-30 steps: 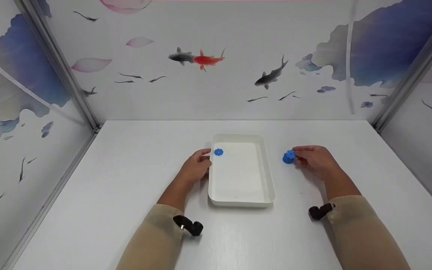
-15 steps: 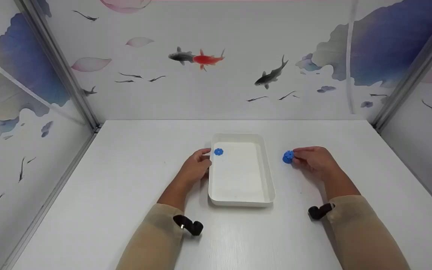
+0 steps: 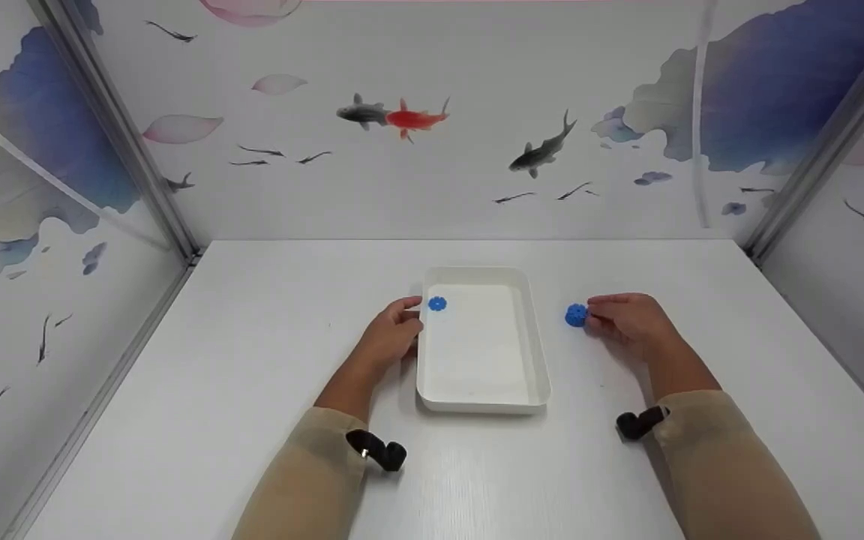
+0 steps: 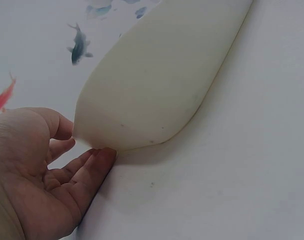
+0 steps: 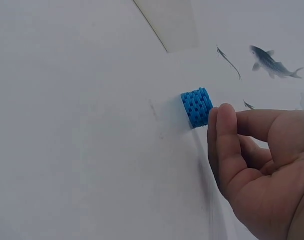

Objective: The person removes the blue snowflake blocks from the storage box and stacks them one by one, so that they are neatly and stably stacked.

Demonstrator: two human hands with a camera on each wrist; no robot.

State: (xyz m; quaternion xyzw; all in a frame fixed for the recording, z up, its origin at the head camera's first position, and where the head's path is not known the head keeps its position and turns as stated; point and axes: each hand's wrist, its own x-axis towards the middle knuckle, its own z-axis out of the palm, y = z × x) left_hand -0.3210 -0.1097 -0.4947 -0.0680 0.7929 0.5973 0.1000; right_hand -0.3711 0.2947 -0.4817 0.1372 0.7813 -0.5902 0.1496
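In the head view, my left hand (image 3: 391, 334) holds the left side of a shallow white tray (image 3: 484, 409), with fingertips at its rim and outer wall. The left wrist view shows the fingers bent against the tray wall (image 4: 147, 95). One blue notched plastic disc (image 3: 437, 304) lies inside the tray near its far left corner. On the table right of the tray, a short stack of the same blue discs (image 5: 195, 108) stands upright. The thumb and fingers of my right hand (image 3: 627, 319) pinch at the edge of the stack's top disc.
A white table (image 3: 282, 322) carries everything, and printed panels with fish and lotus leaves enclose it at the back and sides. Dark wrist cameras (image 3: 642, 424) stick out from both sleeves. The tray stands between the two hands.
My right hand has lowered a blue disc slightly left and down, so it now sits level on the stack. The left hand and the tray have stayed in place.
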